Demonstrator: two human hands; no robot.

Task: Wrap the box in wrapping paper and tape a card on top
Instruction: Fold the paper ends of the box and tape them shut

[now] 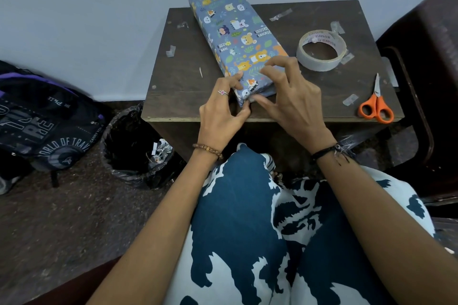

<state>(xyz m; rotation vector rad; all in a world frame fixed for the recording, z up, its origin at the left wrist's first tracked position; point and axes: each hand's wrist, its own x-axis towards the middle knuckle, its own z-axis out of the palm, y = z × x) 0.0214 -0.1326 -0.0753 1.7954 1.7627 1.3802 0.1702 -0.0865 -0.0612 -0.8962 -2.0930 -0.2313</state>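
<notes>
Box [238,39] fully wrapped, blue animal-print paper; both hands at near end

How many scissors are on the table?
1. The orange-handled scissors lie at the near right corner of the table, right of the tape roll and the wrapped box. None other shows.

The place looked like a plain room in a home. A small dark wooden table [188,77] stood against a bare pale wall [86,7], beside a black-lined waste bin [128,136] and a dark printed travel backpack [44,119] on speckled flooring [62,218].
</notes>
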